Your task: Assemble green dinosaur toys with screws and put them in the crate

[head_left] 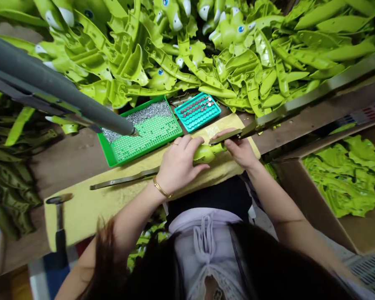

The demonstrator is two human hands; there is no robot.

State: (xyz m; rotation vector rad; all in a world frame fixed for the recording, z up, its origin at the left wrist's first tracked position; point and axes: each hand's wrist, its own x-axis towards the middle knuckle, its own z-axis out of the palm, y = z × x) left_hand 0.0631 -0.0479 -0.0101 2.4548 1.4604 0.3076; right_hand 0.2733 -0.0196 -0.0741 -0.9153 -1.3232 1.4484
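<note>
My left hand point(179, 162) is closed over a light-green plastic piece point(204, 154) above the yellow cloth point(84, 208). At the other end of that piece, my right hand point(239, 148) has its fingers wrapped round it and a dark olive part point(226, 136). A long dark olive strip point(121, 180) lies on the cloth and runs under my left hand. Behind my hands are a green tray point(109, 156) of small screws and a teal tray point(192, 125) with small round pieces in its pockets.
Light-green plastic parts point(131, 54) are heaped at the back. A grey tool point(65, 96) slants in from the upper left. A hammer point(60, 229) lies at the cloth's left end. On the right stands a cardboard box point(318, 200) of green parts; olive parts point(9, 179) lie at left.
</note>
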